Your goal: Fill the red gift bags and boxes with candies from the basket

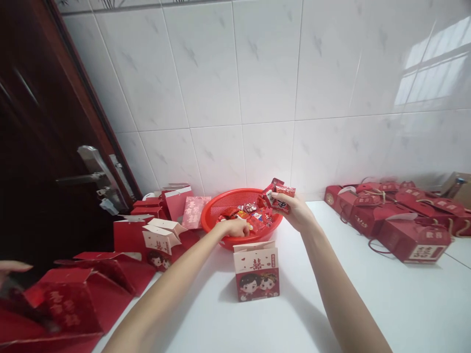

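My left hand (236, 227) reaches into a red plastic basket (210, 208) of wrapped candies (259, 221). Its fingers are curled down among the wrappers, and whatever they pinch is hidden. Over the basket's right rim, my right hand (295, 210) is closed around a few red-wrapped candies (284, 192). Just in front of the basket stands a small red and cream gift box (258, 282) with two cartoon faces, its top flaps up. I cannot see inside it.
Several closed red gift boxes (415, 240) with cord handles are grouped on the right of the white table (290, 323). Unclosed red boxes (73, 299) crowd the left. Another person's hand (13, 267) shows at the left edge, near a dark door (44, 122). A tiled wall (265, 93) rises behind.
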The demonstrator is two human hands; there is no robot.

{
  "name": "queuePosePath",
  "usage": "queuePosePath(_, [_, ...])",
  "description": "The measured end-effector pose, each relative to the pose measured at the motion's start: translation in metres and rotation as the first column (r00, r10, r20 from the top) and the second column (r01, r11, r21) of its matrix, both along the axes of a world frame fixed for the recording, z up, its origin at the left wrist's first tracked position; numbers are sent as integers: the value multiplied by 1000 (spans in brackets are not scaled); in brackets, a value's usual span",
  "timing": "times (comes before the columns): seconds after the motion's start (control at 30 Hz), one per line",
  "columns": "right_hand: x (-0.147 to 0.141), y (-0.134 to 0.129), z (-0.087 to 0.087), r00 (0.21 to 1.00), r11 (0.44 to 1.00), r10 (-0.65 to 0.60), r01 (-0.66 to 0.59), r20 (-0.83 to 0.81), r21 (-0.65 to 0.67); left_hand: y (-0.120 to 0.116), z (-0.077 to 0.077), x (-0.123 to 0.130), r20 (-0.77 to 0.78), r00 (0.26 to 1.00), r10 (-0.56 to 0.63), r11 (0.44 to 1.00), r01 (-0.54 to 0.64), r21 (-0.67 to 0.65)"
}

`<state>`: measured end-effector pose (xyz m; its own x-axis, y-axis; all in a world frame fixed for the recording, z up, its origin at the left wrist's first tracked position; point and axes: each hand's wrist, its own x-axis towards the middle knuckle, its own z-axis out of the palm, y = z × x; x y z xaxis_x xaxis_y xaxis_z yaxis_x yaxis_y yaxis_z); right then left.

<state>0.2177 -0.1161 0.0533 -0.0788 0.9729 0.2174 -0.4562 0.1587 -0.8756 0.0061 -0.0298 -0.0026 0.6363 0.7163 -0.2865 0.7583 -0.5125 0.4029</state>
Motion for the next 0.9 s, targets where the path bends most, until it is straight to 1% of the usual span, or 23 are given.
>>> queuePosePath(0.03, [2, 1, 0, 1000, 1000, -5, 5, 10, 2, -2, 4, -2, 45, 999, 11, 1000, -10, -7])
queuePosePath(0.1, [4, 2, 0, 1000, 1000, -7, 7, 24, 12, -9, 16, -6, 229, 971, 62, 997, -47, -67])
queuePosePath(0.13, [6, 3, -1, 1000, 1000, -4, 3, 27, 19, -13, 22, -9, 398, 910, 114, 989, -65, -136])
queuePosePath(0.17, [6, 4, -1, 1000, 1000, -3, 2, 27, 22, -17, 27, -10, 546, 820, 172, 975, -62, -214])
queuePosePath(0.2, [7, 4, -2, 1000, 1000, -3, 2, 27, 23, -22, 32, -12, 651, 723, 229, 958, -49, -283])
queuePosePath(0.23, [7, 5, -3, 1000, 1000, -6, 5, 29, 20, -26, 35, -13, 721, 633, 282, 940, -31, -340])
queuePosePath(0.27, [7, 6, -4, 999, 1000, -9, 9, 32, 14, -31, 38, -12, 759, 567, 320, 926, -20, -376])
queuePosePath(0.33, [5, 8, -6, 999, 1000, -11, 11, 45, -2, -39, 39, -10, 800, 472, 371, 912, -24, -409])
queuePosePath(0.43, [2, 8, -7, 996, 1000, 16, -15, 82, -15, -47, 37, -5, 839, 372, 397, 914, -73, -400])
queuePosePath(0.5, [-1, 6, -7, 992, 999, 45, -43, 118, -19, -51, 38, -1, 867, 318, 384, 923, -115, -367])
queuePosePath(0.57, [-4, 2, -5, 986, 997, 76, -74, 149, -18, -55, 39, 2, 894, 278, 352, 935, -156, -319])
queuePosePath(0.7, [-10, -3, -4, 973, 991, 124, -132, 193, 32, -62, 42, 7, 926, 257, 276, 945, -247, -213])
queuePosePath(0.83, [-16, -6, -4, 965, 984, 145, -164, 219, 73, -66, 39, 10, 959, 208, 193, 929, -352, -111])
queuePosePath(0.9, [-18, -7, -4, 965, 983, 143, -165, 220, 83, -68, 38, 9, 963, 206, 175, 925, -368, -89])
